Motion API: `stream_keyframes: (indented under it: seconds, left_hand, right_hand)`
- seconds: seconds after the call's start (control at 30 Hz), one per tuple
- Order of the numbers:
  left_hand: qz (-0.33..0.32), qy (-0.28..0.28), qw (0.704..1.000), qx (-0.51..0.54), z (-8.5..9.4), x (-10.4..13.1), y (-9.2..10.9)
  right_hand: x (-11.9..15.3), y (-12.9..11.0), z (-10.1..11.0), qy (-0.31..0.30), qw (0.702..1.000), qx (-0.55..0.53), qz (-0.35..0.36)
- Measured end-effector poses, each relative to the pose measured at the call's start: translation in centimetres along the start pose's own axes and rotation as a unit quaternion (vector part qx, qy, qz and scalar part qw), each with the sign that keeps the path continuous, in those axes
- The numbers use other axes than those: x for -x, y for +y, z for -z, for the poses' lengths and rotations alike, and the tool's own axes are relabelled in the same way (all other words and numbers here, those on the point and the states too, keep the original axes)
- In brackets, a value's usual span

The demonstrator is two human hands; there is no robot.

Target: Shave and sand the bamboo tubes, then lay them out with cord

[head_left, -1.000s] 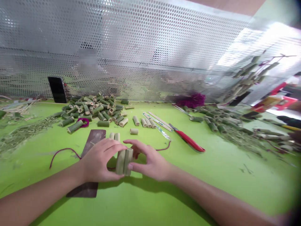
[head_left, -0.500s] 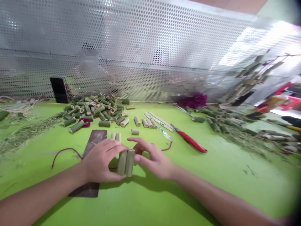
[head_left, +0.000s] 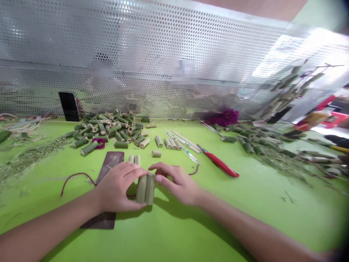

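Two pale bamboo pieces [head_left: 145, 189] stand side by side between the thumb and fingers of my left hand [head_left: 117, 187]. My right hand [head_left: 177, 182] is just to their right, its thumb and fingertips close together at the upper right edge of the pieces; whether they pinch anything is hidden. A dark red cord [head_left: 79, 174] runs from the left toward my left wrist, and its other end shows beyond my right hand. Under my left arm lies a dark flat board [head_left: 110, 160]. Two more pale pieces [head_left: 134, 159] show behind my left fingers.
A heap of green bamboo pieces [head_left: 114, 127] and an upright phone [head_left: 69, 106] are at the back left. Behind my right hand lie short pieces [head_left: 173, 143], thin sticks [head_left: 187, 141] and a red-handled knife [head_left: 222, 163]. Purple cord [head_left: 223, 117] and more bamboo [head_left: 261, 140] sit farther right.
My right hand's fingers have drawn slightly closer to its thumb and to the pieces. My left hand keeps its hold on them.
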State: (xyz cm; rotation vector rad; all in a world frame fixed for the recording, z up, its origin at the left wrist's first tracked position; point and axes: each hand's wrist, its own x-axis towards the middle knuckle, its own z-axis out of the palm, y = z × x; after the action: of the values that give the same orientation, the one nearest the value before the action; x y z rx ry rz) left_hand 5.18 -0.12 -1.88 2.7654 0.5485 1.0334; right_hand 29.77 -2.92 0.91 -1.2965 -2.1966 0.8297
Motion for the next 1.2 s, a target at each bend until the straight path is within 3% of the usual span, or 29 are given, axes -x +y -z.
stream_keyframes:
  seconds: [0.47,0.57,0.73,0.83,0.97,1.2]
  left_hand:
    - [-0.004,-0.005,1.0,0.002,0.1,0.0,0.0]
    - [-0.001,-0.004,1.0,0.002,0.1,0.0,0.0]
    - [0.007,-0.011,1.0,0.01,0.1,0.1,-0.1]
    - [0.017,-0.01,1.0,0.011,0.1,0.0,-0.1]
    - [0.027,0.0,1.0,-0.007,0.3,0.0,0.0]
    - [0.048,0.03,0.998,-0.021,0.2,0.1,-0.3]
  right_hand:
    - [0.0,0.5,-0.2,-0.032,0.998,0.032,0.044]
    - [-0.7,1.3,2.1,-0.021,0.996,0.085,0.03]
    - [-2.9,3.8,8.8,0.088,0.972,0.21,-0.058]
    - [-3.8,4.5,10.6,0.114,0.965,0.227,-0.066]
    - [-3.9,2.9,8.7,0.104,0.975,0.183,-0.076]
    - [-1.6,-2.6,2.9,0.018,0.991,-0.056,-0.124]
